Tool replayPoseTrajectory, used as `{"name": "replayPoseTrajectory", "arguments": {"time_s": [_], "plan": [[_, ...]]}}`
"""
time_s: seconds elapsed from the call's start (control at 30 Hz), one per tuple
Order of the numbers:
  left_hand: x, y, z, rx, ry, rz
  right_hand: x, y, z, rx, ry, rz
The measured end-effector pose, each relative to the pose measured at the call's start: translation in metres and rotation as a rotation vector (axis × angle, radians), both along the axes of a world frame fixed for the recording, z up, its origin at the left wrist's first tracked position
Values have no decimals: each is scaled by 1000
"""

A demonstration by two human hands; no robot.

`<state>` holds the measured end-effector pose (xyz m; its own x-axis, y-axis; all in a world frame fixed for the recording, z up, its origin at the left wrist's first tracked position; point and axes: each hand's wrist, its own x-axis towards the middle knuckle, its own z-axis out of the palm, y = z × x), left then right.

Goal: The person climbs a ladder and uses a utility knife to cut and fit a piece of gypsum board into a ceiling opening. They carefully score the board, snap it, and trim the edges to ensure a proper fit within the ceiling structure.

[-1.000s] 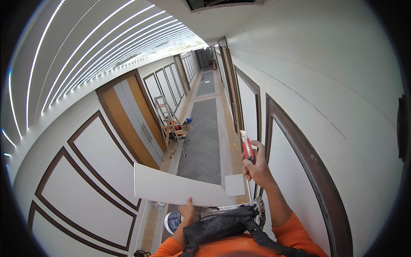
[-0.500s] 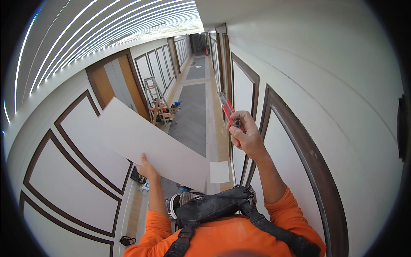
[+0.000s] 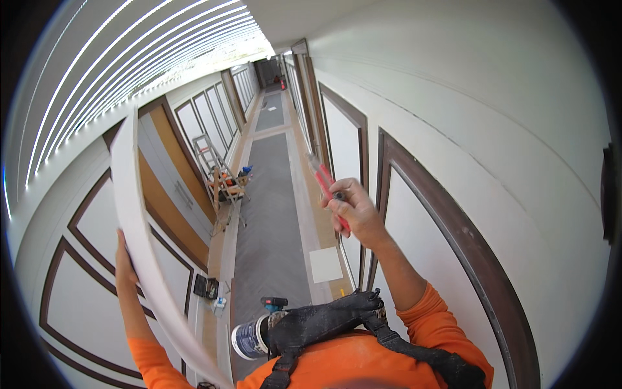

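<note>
A long white board stands up on my left, seen nearly edge-on, and it looks bowed along its length. My left hand grips the board at its outer side; some fingers are hidden behind it. In front of me on the right, my right hand is raised in the air, closed around a red utility knife with a dark round knob. The knife points up and away, apart from the board and the right wall; its tip is blurred.
Grey sheeting runs down the corridor floor. A white bucket and a blue-and-black power tool are near my body. A square white piece lies at right. A stepladder and open black case stand along the left.
My left hand has swung the board left and turned it from broad face to near edge-on. The knife has shifted slightly left and down in view; the view has turned rightward.
</note>
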<state>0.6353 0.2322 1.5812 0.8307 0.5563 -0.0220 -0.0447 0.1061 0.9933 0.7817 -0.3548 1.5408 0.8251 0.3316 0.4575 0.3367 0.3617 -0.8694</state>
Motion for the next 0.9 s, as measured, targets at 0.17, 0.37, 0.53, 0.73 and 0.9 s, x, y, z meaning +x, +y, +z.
{"name": "replayPoseTrajectory", "arguments": {"time_s": [0.17, 0.37, 0.53, 0.73, 0.9], "plan": [[-19, -76, -117, -707, -263, -1225, 19, 70, -38, -118, 95, 293], [-17, -176, -152, -875, -350, -1254, 1, 130, -82, -232, 224, 590], [-26, -225, -138, -931, -396, -1174, -28, 119, -72, -309, 215, 738], [-24, -234, -157, -827, -453, -1131, -58, 130, -92, -351, -4, 895], [-23, -232, -151, -970, -393, -1130, -71, 126, -71, -418, -295, 585]]}}
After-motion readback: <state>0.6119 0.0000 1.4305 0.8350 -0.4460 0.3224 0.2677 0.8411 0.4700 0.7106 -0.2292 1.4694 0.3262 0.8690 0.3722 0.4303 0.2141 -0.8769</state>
